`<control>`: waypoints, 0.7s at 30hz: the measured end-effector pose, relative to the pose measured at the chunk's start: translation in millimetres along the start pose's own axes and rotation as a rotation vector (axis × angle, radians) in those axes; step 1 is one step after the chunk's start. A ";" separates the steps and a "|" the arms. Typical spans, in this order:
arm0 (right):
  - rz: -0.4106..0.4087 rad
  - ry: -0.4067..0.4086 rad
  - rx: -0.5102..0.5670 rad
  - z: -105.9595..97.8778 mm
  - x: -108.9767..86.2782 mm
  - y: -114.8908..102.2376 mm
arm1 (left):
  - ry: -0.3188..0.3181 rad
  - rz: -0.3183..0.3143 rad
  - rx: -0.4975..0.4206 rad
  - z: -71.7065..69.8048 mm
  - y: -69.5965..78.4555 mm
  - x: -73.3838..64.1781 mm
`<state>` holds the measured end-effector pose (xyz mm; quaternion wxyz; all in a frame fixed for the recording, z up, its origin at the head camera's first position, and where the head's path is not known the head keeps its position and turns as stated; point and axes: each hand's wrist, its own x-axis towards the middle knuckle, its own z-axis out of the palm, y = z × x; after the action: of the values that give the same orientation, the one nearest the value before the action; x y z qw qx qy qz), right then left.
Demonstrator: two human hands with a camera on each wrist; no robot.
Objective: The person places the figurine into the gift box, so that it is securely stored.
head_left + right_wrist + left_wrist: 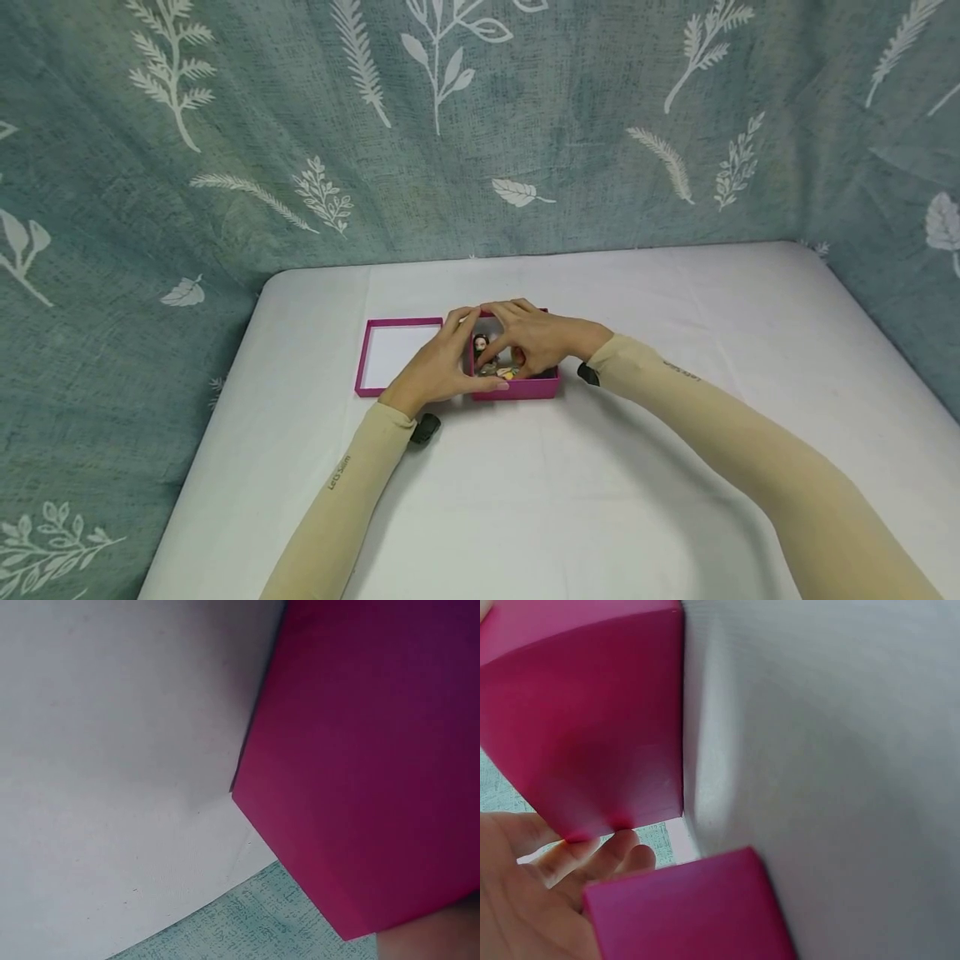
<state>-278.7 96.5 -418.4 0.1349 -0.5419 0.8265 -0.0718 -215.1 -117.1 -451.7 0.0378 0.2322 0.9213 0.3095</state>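
A magenta box (514, 390) stands without its lid on the table, with small figures inside. One dark-haired doll (481, 342) lies near its left wall, and a yellow piece (511, 373) shows by the front wall. My left hand (438, 367) holds the box from the left, thumb along the front and fingers at the back; in the left wrist view its fingertips touch the magenta wall. Reaching in from the right, my right hand (534, 335) has its index finger and thumb down among the figures. Whether they pinch one is hidden.
Left of the box lies the magenta-rimmed lid (362, 358), its white inside facing up, partly behind the left hand. Both stand on a white-covered table (480, 500). A green leaf-patterned curtain (570, 125) hangs behind and at the sides.
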 end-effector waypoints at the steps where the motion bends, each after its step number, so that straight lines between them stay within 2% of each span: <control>1: -0.002 0.001 -0.001 0.4 -0.2 0.0 | 0.000 0.000 -0.002 0.1 -0.1 -0.1; 8: 0.009 0.035 0.021 2.8 0.4 0.8 | -0.001 -0.011 -0.003 0.9 -0.8 -0.1; 16: -0.010 0.101 -0.021 6.8 -1.5 -1.2 | -0.005 -0.006 0.003 2.0 -0.5 -0.3; 21: -0.006 0.111 -0.036 6.1 -1.5 -3.3 | 0.003 -0.003 0.004 2.0 -1.2 -0.2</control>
<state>-273.4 96.7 -423.1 0.0789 -0.5420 0.8321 -0.0872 -215.0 -116.9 -454.0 0.0363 0.2306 0.9222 0.3082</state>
